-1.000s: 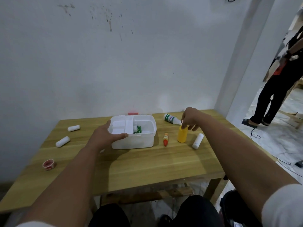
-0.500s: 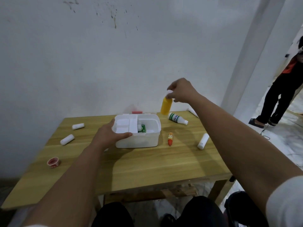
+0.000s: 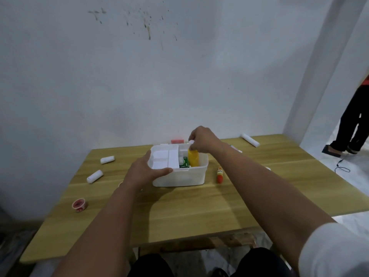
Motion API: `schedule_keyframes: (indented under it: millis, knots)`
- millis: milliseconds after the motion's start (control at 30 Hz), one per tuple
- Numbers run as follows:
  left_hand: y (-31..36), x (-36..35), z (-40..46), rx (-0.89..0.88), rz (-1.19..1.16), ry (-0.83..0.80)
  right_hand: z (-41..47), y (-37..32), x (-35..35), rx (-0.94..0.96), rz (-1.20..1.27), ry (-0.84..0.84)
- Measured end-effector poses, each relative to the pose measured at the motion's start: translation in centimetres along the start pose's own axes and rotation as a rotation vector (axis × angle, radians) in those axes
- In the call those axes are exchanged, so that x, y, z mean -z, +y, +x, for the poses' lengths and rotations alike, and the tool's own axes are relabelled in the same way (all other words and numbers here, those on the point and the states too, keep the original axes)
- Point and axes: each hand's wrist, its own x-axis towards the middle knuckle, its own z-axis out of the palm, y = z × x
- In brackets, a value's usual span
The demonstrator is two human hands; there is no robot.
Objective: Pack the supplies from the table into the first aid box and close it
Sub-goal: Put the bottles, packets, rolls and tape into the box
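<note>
The open white first aid box (image 3: 179,172) sits near the middle of the wooden tabletop (image 3: 199,212), its lid off and out of clear view. The left hand (image 3: 143,172) grips the box's near left corner, thumb laid along the front rim and fingers curled round the left side. A white divided tray (image 3: 163,158) fills the left part of the box. The right hand (image 3: 203,141) reaches over the box's right part and pinches the white cap of a yellow bottle (image 3: 193,160), which stands upright inside the box, just beside a green packet (image 3: 184,163).

On the tabletop to the right of the box lies a small orange and red tube (image 3: 220,174), near the box but apart from it. Two white gauze rolls (image 3: 95,176) (image 3: 107,159) lie well to the left, and a third white roll (image 3: 250,140) lies at the far right edge by the wall. A small pink tape roll (image 3: 79,205) rests near the left front. A pink object (image 3: 177,141) shows behind the box, against the wall. At the far right, a person's legs (image 3: 351,128) stand on the floor beyond the wall's corner.
</note>
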Motion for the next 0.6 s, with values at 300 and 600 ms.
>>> schedule_keyframes:
  millis: [300,600]
  knots:
    - [0.4,-0.8,-0.7,0.007,-0.095,0.064,0.5,0.9,-0.6,-0.053,0.113,-0.028]
    - [0.3,-0.8,-0.6,-0.020,-0.185,0.089,2.1,6.9,3.0,-0.258,0.574,0.229]
